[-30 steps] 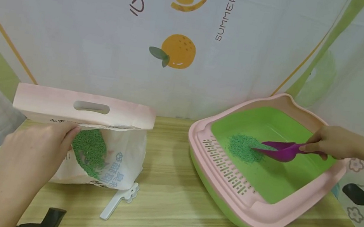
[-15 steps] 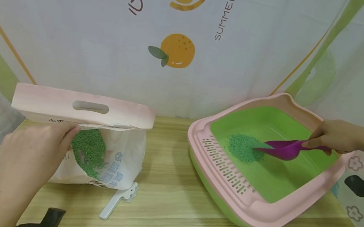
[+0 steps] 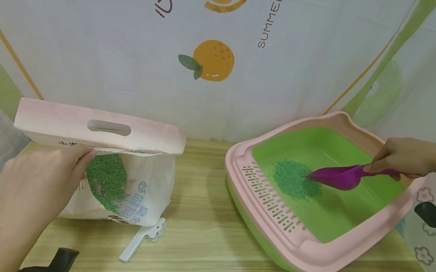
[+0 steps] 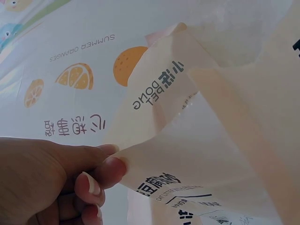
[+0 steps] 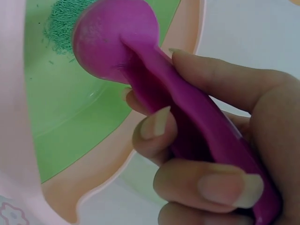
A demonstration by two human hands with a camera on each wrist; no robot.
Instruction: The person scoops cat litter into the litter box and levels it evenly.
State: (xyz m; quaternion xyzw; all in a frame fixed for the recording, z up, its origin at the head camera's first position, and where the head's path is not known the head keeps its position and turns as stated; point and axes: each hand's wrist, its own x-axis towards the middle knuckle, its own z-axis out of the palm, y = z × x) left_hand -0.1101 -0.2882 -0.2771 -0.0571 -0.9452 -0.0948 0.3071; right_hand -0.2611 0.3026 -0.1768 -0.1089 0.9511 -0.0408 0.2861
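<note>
My right hand (image 3: 403, 156) grips the handle of a purple scoop (image 3: 339, 176), fingers wrapped round it in the right wrist view. The scoop is tilted, its tip at a small heap of green cat litter pellets (image 3: 293, 179) in a litter box (image 3: 334, 266) with a pink rim and green base. At the left, my left hand (image 3: 40, 175) pinches the torn edge of a cat litter bag (image 3: 151, 187) between thumb and fingers. Through the bag's opening, more green pellets (image 3: 106, 180) show. The left wrist view shows the pinched bag edge (image 4: 140, 164) up close.
A small white scraper-like tool with a flower-shaped end (image 3: 138, 241) lies on the wooden table (image 3: 196, 226) in front of the bag. A printed curtain (image 3: 127, 61) hangs behind, close to the bag and box. The pink slotted ledge (image 3: 272, 200) runs along the box's left side.
The right hand has risen slightly and tipped the scoop further. Pellets that lay on the scoop have slid onto the heap. The left hand keeps its hold on the bag.
</note>
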